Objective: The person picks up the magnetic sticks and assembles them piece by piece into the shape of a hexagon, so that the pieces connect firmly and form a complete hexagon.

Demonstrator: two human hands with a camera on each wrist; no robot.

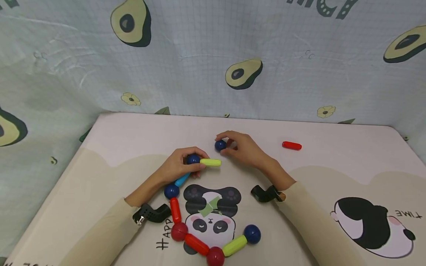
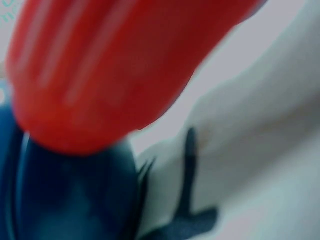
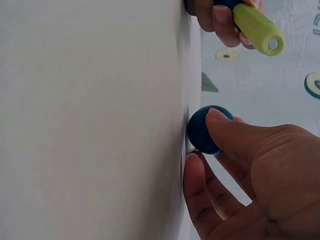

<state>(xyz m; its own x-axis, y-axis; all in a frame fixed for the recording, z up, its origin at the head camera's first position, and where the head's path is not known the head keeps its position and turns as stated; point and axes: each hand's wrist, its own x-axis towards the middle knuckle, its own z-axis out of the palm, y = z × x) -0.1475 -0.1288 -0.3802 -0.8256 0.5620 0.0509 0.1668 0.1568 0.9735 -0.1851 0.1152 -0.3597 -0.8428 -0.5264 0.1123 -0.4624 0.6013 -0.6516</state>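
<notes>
A chain of balls and rods lies on the panda mat [image 1: 313, 155]. My left hand [image 1: 181, 166] grips a dark blue ball [image 1: 193, 159] with a yellow-green rod [image 1: 210, 162] sticking out to the right; a light blue rod [image 1: 182, 180] runs from it down to another blue ball [image 1: 171, 191]. My right hand [image 1: 241, 147] pinches a separate dark blue ball [image 1: 220, 145] on the mat, seen close in the right wrist view as the ball [image 3: 207, 130] between thumb and fingers. The left wrist view is filled by a blurred red rod [image 2: 115, 70] and blue ball [image 2: 70, 195].
A loose red rod [image 1: 291, 145] lies at the back right. The chain continues with a red rod [image 1: 175, 210], red balls [image 1: 179, 231], a yellow-green rod [image 1: 234, 245] and a blue ball [image 1: 252, 234] around the panda print. An avocado-print cloth [image 1: 213, 55] walls the back and sides.
</notes>
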